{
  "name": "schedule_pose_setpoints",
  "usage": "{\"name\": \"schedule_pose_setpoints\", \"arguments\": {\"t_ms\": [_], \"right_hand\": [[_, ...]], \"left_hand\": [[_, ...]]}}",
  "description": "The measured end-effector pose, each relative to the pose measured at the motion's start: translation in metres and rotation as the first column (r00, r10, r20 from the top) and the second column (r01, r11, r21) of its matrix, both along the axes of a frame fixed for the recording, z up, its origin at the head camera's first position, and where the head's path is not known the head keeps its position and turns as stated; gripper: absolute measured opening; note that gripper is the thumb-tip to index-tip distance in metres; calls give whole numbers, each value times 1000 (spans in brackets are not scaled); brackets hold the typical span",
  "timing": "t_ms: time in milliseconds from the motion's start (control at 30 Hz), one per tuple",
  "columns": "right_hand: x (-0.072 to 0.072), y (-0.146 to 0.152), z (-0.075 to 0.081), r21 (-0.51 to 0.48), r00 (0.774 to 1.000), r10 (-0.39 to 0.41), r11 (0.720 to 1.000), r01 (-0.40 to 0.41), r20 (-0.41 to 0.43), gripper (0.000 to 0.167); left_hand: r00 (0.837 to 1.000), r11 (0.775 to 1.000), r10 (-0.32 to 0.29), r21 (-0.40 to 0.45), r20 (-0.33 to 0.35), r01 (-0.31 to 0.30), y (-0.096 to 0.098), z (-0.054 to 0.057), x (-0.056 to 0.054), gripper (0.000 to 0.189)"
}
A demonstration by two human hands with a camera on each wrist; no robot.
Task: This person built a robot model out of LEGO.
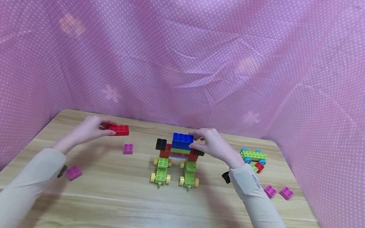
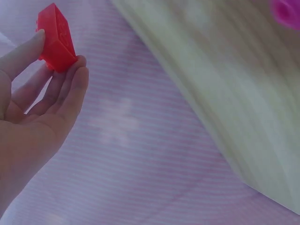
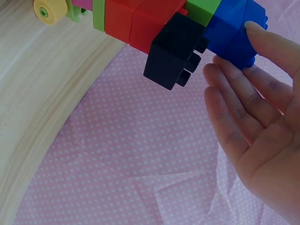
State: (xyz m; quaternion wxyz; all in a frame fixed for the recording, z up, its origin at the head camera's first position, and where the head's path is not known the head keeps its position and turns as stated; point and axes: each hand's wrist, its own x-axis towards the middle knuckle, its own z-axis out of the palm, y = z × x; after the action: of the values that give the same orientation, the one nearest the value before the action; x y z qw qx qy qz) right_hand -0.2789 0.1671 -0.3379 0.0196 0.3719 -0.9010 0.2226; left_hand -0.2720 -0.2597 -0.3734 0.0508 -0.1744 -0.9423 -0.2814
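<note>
My left hand is raised over the back left of the table, pinching a red brick between thumb and fingertips. In the left wrist view, that brick is tilted. At the centre stands a built figure on two green wheeled bases with yellow wheels. It has red bricks in the middle and a black brick at each side. Stacked blue bricks top it, over a green layer. My right hand pinches these blue bricks from the right, its thumb against one face.
Pink bricks lie on the left, one behind and one nearer. On the right are a green wheeled base with blue wheels, a small red brick and two pink bricks. Dotted pink cloth surrounds the table.
</note>
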Motion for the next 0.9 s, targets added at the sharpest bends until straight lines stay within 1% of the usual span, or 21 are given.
{"name": "schedule_pose_setpoints", "arguments": {"t_ms": [200,367,600,767,900], "right_hand": [[0,0,0,-9,1000,0,1000,0,-8,39],[1,0,0,-9,1000,2,1000,-2,-14,39],[0,0,0,-28,1000,13,1000,-14,-13,39],[0,0,0,-26,1000,13,1000,-14,-4,39],[0,0,0,-22,1000,4,1000,-3,5,39]], "left_hand": [[997,997,-52,48,-48,54,24,15,2,38],[990,990,-98,87,-98,106,42,25,4,35],[989,984,-123,121,-87,133,68,38,6,38],[983,973,-168,150,-69,177,88,46,8,39],[978,965,-199,160,-64,207,103,49,8,39]]}}
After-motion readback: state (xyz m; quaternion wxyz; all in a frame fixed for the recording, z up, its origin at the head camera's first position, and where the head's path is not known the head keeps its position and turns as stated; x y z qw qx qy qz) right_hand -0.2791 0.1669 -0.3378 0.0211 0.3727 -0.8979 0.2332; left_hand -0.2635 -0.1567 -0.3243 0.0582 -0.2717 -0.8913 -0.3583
